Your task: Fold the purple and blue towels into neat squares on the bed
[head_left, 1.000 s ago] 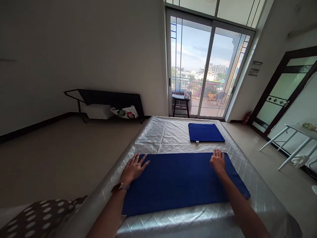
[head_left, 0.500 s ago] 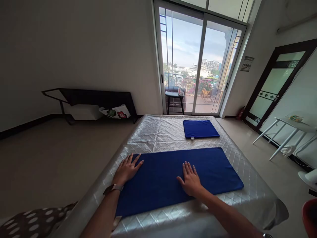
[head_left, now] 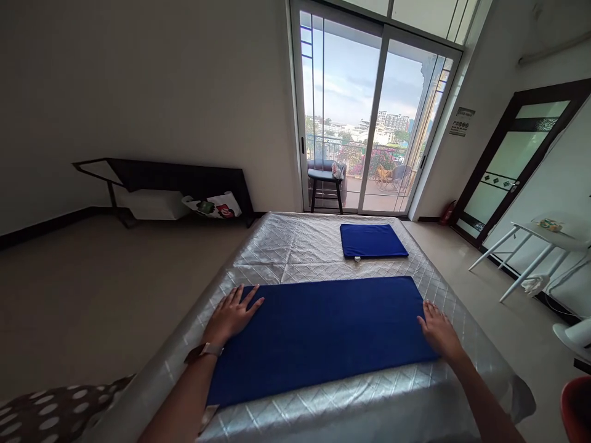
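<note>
Silver quilted cover (head_left: 270, 243) with two blue cloths, a small rectangle (head_left: 373, 240) beyond the long left-to-right rectangle (head_left: 323, 332), left hand (head_left: 228, 319) splayed and right hand (head_left: 439, 332) flattish at its ends.

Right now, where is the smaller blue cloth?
In the head view, the smaller blue cloth lies right of centre on the silver cover, beyond the larger blue cloth and short of the sliding glass door.

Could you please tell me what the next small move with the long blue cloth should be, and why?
The right hand should perhaps grasp the right edge of the long, dark-blue rectangular cloth, because it rests at that edge, while the left hand lies spread at the opposite end and could steady it.
</note>
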Demonstrator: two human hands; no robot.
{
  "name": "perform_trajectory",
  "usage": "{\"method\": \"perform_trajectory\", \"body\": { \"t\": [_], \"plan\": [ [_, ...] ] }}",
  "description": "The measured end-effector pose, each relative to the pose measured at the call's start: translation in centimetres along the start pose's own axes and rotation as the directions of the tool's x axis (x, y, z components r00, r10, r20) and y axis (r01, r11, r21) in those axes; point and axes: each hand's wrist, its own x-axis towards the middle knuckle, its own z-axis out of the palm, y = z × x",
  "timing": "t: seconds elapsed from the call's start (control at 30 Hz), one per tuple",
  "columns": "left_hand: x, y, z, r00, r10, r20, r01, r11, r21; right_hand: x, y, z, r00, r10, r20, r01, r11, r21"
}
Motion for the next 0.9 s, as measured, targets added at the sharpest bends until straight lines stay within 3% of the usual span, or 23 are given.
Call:
{"method": "perform_trajectory", "body": {
  "t": [0.07, 0.17, 0.27, 0.37, 0.47, 0.57, 0.73, 0.8, 0.9],
  "plan": [
    [0.0, 0.1, -0.1, 1.000, -0.009, 0.008, 0.009, 1.000, 0.005, 0.8, -2.7, 0.4, 0.998, -0.058, -0.003, 0.058, 0.998, 0.013],
    [0.1, 0.0, 0.0, 1.000, -0.014, 0.019, 0.014, 1.000, 0.008, 1.6, -8.7, 1.7, 0.979, -0.204, 0.023, 0.203, 0.978, 0.054],
    [0.3, -0.2, 0.3, 1.000, 0.010, 0.000, -0.010, 1.000, 0.004, 2.1, -14.6, 3.4, 0.899, -0.426, 0.102, 0.408, 0.899, 0.160],
    [0.5, -0.7, 0.8, 0.999, 0.035, -0.017, -0.034, 0.999, 0.028, 3.2, -17.0, 4.5, 0.868, -0.466, 0.170, 0.431, 0.878, 0.208],
    [0.5, -1.0, 1.2, 0.998, 0.064, -0.009, -0.063, 0.995, 0.073, 5.1, -14.8, 4.2, 0.896, -0.381, 0.227, 0.347, 0.921, 0.177],
    [0.5, -1.0, 1.2, 0.997, 0.077, -0.009, -0.076, 0.994, 0.083, 7.4, -9.3, 2.9, 0.936, -0.235, 0.263, 0.216, 0.971, 0.102],
    [0.2, 0.2, 0.0, 1.000, -0.015, 0.010, 0.015, 0.999, 0.050, 10.5, 0.0, 1.7, 0.970, 0.040, 0.239, -0.030, 0.999, -0.046],
    [0.0, 0.7, -0.5, 0.999, -0.030, 0.019, 0.030, 0.999, 0.039, 11.1, 2.0, 2.2, 0.974, 0.063, 0.219, -0.050, 0.997, -0.065],
    [-0.1, 1.1, -1.0, 0.999, -0.036, 0.027, 0.035, 0.999, 0.036, 11.6, 3.2, 3.3, 0.978, 0.063, 0.200, -0.047, 0.995, -0.084]
  ]
}}
